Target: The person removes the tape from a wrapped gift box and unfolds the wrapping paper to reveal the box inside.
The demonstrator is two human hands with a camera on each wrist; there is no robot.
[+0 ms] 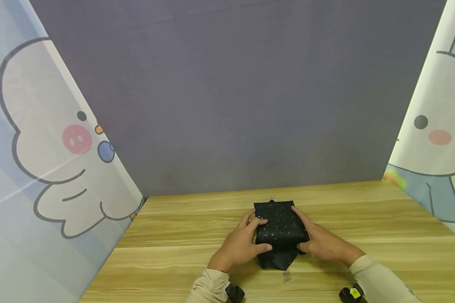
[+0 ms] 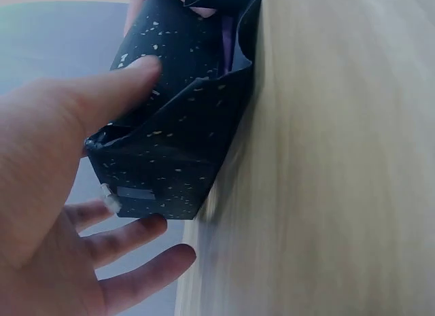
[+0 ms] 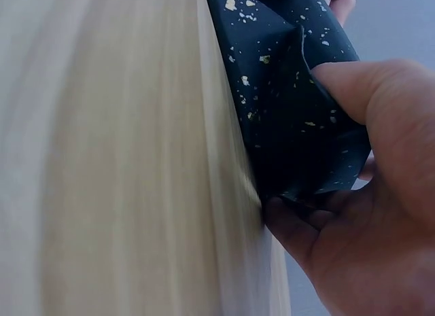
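Black wrapping paper [image 1: 281, 225] with pale and gold specks is folded round a box-shaped bundle on the wooden table. One pointed flap hangs toward the near side. My left hand [image 1: 240, 244] lies at the bundle's left, its thumb and a finger resting on the paper. In the left wrist view, other fingers [image 2: 146, 278] stand extended beside the folded end, where a strip of tape [image 2: 136, 193] shows. A purple edge [image 2: 228, 44] is visible inside the paper's opening. At the right end, my right hand [image 1: 322, 242] pinches the paper between thumb and curled fingers.
Beneath the bundle spreads a wood-grain table [image 1: 174, 248]. A small clear tape piece [image 1: 286, 276] lies near the flap. Behind stands a grey panel [image 1: 231, 105], with cartoon-printed curtains [image 1: 41, 126] at both sides.
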